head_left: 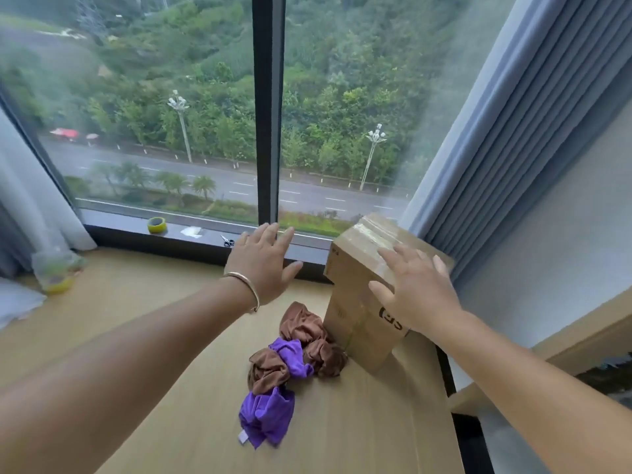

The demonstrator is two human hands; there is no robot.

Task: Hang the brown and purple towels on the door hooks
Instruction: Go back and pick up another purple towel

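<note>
A crumpled brown towel (302, 328) and a crumpled purple towel (266, 413) lie tangled together on the wooden window-seat surface (136, 319), against the foot of a cardboard box (355, 323). My left hand (261, 263), with a bangle on the wrist, hovers above and behind the towels, fingers straight and spread. My right hand (415, 289) is held out over the box's top front, fingers straight; whether it touches the box I cannot tell. Neither hand holds anything. No door or hooks are in view.
A large window (171, 114) with a dark centre post (268, 107) fills the back. On its sill lie a yellow tape roll (157, 226) and scissors (227, 241). Blue-grey curtains (513, 131) hang at right; a sheer curtain (30, 200) and a plastic bag (56, 271) at left.
</note>
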